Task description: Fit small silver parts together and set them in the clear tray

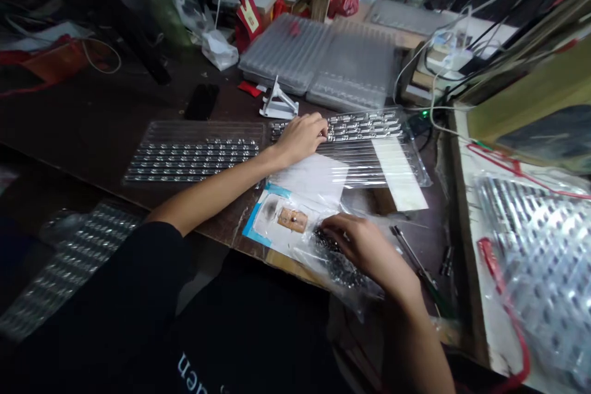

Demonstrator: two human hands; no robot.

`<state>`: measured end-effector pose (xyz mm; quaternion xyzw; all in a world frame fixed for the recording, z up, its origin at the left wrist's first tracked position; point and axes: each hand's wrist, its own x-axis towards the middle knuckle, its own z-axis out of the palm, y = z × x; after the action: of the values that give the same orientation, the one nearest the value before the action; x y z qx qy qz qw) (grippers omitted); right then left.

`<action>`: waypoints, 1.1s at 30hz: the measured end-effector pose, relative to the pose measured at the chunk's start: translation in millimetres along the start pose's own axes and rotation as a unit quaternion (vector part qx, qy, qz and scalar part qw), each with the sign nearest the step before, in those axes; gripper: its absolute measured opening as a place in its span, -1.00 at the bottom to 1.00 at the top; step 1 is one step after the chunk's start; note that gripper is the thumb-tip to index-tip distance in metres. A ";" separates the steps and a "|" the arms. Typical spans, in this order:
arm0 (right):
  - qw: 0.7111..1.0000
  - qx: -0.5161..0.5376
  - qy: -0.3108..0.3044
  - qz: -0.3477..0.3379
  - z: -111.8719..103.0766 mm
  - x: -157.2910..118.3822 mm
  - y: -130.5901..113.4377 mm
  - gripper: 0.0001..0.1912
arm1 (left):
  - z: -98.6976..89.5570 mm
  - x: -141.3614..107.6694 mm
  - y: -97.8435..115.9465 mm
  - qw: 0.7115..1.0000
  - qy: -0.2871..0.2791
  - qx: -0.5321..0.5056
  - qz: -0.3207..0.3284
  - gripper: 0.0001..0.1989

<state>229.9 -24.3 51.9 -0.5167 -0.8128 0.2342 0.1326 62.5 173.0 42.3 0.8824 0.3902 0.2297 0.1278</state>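
Observation:
My left hand point(300, 138) reaches over a clear ribbed plastic tray point(357, 163), its fingers curled down at a row of small shiny metal parts point(364, 126). What lies between those fingertips is hidden. Closer to me, my right hand point(357, 240) dips its bent fingers into an open clear plastic bag point(318, 252) of tiny dark metal pieces point(344, 268); whatever they pinch is too small to make out. Left of the bag, a brown block point(292, 220) with a small metal point in it rests on a white and blue sheet point(258, 225).
A second ribbed tray point(194, 157) holds rows of metal parts on the left. Behind are a white stand point(279, 103), a phone point(202, 101) and stacked clear trays point(284, 49). A screwdriver point(422, 271) lies on the right, near bagged parts point(545, 265).

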 end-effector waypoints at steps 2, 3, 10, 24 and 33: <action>0.998 0.064 -0.019 -0.006 -0.2 0.8 1.6 -0.75 | -13.5 -23.5 7.0 0.998 -0.007 -0.070 0.003 -0.93; 0.996 0.083 -0.017 -0.004 -0.1 1.2 2.5 -0.74 | -20.0 -38.7 11.5 0.995 -0.015 -0.102 0.002 -0.93; 0.992 0.110 0.057 0.027 3.2 6.8 -3.2 -0.70 | -25.7 -152.5 32.6 0.976 -0.036 -0.199 -0.080 -0.93; 0.994 0.087 0.055 0.042 26.9 22.5 -10.3 -0.76 | -5.1 -181.5 34.6 0.978 -0.005 -0.201 -0.048 -0.95; 0.997 0.052 0.051 0.035 47.1 29.7 -23.3 -0.78 | -8.6 -186.1 35.4 0.973 0.080 -0.192 -0.102 -0.91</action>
<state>177.3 -17.2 22.9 -0.5483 -0.7732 0.2541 0.1924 -29.4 10.8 7.2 0.7758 0.4353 0.3559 0.2863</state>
